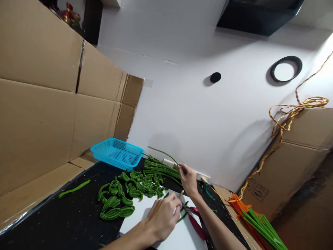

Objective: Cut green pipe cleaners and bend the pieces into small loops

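My right hand (187, 178) pinches a long green pipe cleaner (163, 152), whose free end rises to the left. Low over a white board (140, 214), my left hand (165, 215) has its fingers curled together; what they hold is hidden. A small tan stick-like tip (181, 193) shows just beyond those fingers. Beside the left hand lie scissors (196, 225) with red handles, partly behind my right forearm. Bent and coiled green pipe cleaner shapes (113, 206) are gathered left of the board. Behind them rests a bundle of straight green pipe cleaners (158, 168).
A blue plastic basket (117, 165) stands at the back left of the black table (65, 215). Cardboard (39, 104) walls the left side. Orange strips (235, 205) and bright green strips (262, 225) lie at the right, below a twisted yellow-brown cord (260, 166). A green strip (75, 188) lies at left.
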`<state>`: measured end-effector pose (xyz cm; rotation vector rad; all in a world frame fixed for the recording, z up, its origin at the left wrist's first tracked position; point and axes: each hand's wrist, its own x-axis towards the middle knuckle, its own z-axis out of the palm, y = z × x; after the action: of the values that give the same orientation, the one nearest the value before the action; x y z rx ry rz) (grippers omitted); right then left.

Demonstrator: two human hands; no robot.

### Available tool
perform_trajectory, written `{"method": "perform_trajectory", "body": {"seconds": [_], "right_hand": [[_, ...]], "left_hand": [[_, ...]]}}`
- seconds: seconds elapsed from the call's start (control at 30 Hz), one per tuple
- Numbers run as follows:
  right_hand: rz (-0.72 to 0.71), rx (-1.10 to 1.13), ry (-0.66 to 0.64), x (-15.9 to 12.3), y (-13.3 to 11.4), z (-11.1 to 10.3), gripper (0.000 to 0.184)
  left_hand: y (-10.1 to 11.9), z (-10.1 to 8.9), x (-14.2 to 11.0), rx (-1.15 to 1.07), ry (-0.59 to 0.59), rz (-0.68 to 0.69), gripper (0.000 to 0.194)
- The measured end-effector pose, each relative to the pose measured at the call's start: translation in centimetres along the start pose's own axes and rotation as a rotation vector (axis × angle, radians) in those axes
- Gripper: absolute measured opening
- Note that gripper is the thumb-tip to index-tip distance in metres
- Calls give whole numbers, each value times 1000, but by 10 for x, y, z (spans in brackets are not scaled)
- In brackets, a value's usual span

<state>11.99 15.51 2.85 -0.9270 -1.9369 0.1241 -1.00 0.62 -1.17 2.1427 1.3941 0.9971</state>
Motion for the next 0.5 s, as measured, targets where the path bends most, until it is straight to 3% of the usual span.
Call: {"method": "perform_trajectory", "body": {"seconds": [0.07, 0.13, 0.23, 0.33, 0.5], "right_hand": [[-5, 42, 76, -12, -6, -6, 31], [32, 94, 107, -28, -9, -16, 30], [23, 147, 117, -54, -11, -34, 25], [-52, 182, 54, -73, -11, -50, 23], [-73, 155, -10, -86, -11, -61, 24]], "left_hand": [[-2, 0, 8, -347, 113, -235, 32], [-5, -5, 14, -836, 118, -448, 44], [-6, -15, 16, -1334, 118, -474, 51], [-1, -21, 14, -1487, 138, -409, 56], [17, -14, 9, -1283, 46, -317, 54]]}}
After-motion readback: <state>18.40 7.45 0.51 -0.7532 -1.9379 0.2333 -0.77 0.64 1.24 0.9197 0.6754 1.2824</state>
